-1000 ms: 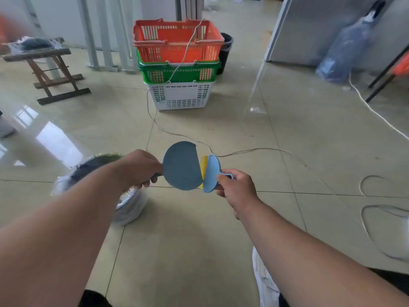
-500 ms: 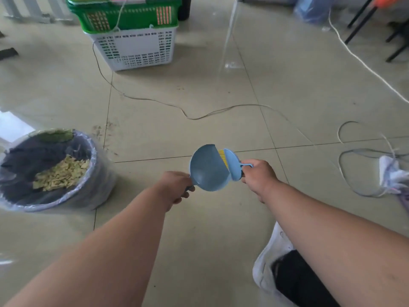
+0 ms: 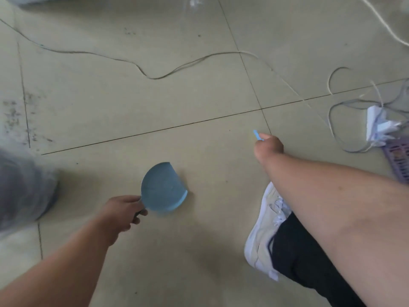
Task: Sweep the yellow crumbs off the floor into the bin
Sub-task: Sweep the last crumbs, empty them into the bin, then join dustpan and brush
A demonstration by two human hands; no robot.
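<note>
While no yellow crumbs show on floor [image 3: 199, 134] — left hand [image 3: 120, 212] grips dustpan [image 3: 162, 188], mouth facing right; right hand [image 3: 269, 147] clasps brush handle [image 3: 256, 135], well apart; bin [image 3: 24, 189] nearest left hand.

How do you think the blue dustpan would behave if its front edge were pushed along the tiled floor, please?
The blue dustpan looks like thin moulded plastic, so it is probably light and fairly stiff; the left hand holds it by the handle alone. On the glossy floor tiles it would likely slide easily. Its flat front edge suggests it should not roll.
</note>
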